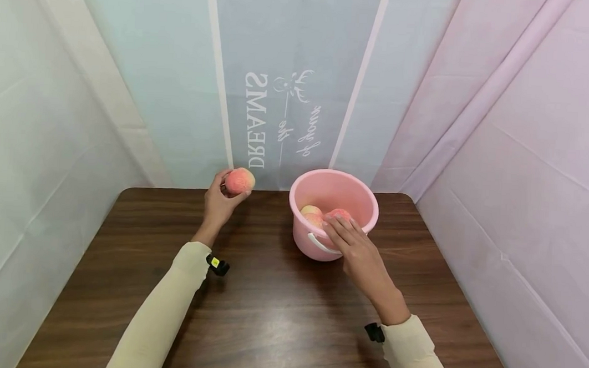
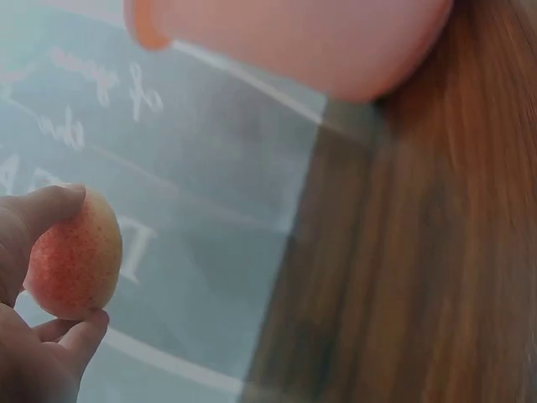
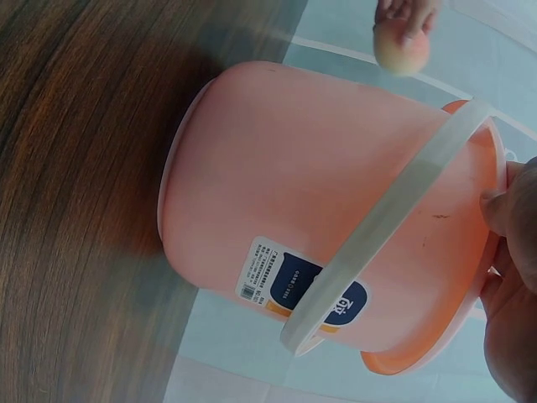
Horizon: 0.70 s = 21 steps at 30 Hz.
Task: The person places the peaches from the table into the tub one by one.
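My left hand [image 1: 218,206] pinches a red-and-yellow peach [image 1: 240,181] near the table's far edge, left of a pink bucket [image 1: 303,243]. In the left wrist view, thumb and fingers sit on opposite sides of this peach [image 2: 77,256]. My right hand [image 1: 362,260] holds the bucket's near right rim. Its fingers reach over the rim, and in the right wrist view the thumb [image 3: 497,211] lies against the outside. Inside the upright bucket are a pale peach [image 1: 312,210] and a redder peach [image 1: 341,213], partly hidden by the fingers. Anything deeper is hidden.
A white handle [image 1: 321,244] hangs down the bucket's outside, next to a printed label [image 3: 294,281]. The bucket stands on a dark wooden table [image 1: 267,316]. Behind it hangs a pale blue cloth [image 1: 292,39] with lettering; light cloth walls flank both sides.
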Available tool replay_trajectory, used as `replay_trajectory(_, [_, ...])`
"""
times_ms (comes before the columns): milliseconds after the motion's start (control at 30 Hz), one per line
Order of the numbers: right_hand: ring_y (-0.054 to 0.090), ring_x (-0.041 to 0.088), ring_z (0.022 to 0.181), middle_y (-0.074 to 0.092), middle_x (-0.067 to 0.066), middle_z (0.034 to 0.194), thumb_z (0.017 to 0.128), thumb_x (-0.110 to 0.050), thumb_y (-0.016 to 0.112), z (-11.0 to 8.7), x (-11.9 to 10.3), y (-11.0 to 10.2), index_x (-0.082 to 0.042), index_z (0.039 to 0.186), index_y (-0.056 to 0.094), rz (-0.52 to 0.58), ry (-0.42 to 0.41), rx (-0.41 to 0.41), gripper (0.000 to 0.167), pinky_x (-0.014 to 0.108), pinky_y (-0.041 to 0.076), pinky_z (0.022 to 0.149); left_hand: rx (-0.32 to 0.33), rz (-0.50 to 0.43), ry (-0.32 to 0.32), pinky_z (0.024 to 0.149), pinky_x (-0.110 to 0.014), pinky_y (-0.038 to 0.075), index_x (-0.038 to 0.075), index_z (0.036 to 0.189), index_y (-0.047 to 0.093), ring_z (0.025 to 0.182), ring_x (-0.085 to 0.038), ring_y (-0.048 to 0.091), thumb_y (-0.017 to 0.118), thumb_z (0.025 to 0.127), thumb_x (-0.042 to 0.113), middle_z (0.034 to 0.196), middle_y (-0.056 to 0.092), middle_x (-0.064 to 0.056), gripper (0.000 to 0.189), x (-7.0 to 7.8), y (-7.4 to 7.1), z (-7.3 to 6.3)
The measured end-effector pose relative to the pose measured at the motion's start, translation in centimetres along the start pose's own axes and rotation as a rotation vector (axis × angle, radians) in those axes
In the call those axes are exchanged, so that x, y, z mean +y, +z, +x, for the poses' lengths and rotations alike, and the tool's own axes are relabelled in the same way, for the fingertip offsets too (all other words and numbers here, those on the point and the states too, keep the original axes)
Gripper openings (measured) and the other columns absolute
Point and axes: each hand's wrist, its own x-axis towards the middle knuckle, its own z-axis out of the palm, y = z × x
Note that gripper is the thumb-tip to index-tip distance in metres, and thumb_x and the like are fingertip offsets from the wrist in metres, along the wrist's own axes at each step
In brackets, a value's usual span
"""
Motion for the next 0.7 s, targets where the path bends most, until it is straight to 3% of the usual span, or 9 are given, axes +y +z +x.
replay_trajectory(167, [0.048, 0.033, 0.139, 0.053, 0.014, 0.149, 0.074, 0.028, 0.058, 0.2, -0.1, -0.1, -0.002, 0.144, 0.055, 0.000, 0.005, -0.012, 0.076, 0.051, 0.033, 0.116, -0.036, -0.028, 0.042, 0.087, -0.034, 0.054, 0.018, 0.144, 0.054, 0.110, -0.025, 0.062, 0.090, 0.078, 0.022, 0.130, 0.062, -0.012, 0.075, 2.0, 0.3, -0.3])
replay_trajectory(333, [0.047, 0.033, 0.139, 0.053, 0.015, 0.149, 0.075, 0.027, 0.058, 0.2, -0.2, -0.2, -0.002, 0.144, 0.055, 0.003, 0.008, -0.012, 0.075, 0.051, 0.033, 0.117, -0.063, -0.059, 0.078, 0.092, -0.043, 0.055, 0.019, 0.143, 0.054, 0.114, -0.024, 0.061, 0.091, 0.078, 0.023, 0.131, 0.062, -0.010, 0.075, 4.0, 0.4, -0.6])
replay_trajectory(700, [0.047, 0.031, 0.140, 0.053, 0.014, 0.149, 0.074, 0.027, 0.056, 0.2, 0.0, -0.2, -0.002, 0.144, 0.056, 0.001, 0.008, -0.011, 0.075, 0.050, 0.033, 0.117, -0.121, -0.111, 0.090, 0.100, -0.050, 0.051, 0.015, 0.146, 0.051, 0.118, -0.030, 0.057, 0.088, 0.081, 0.016, 0.134, 0.058, -0.014, 0.075, 8.6, 0.4, -1.4])
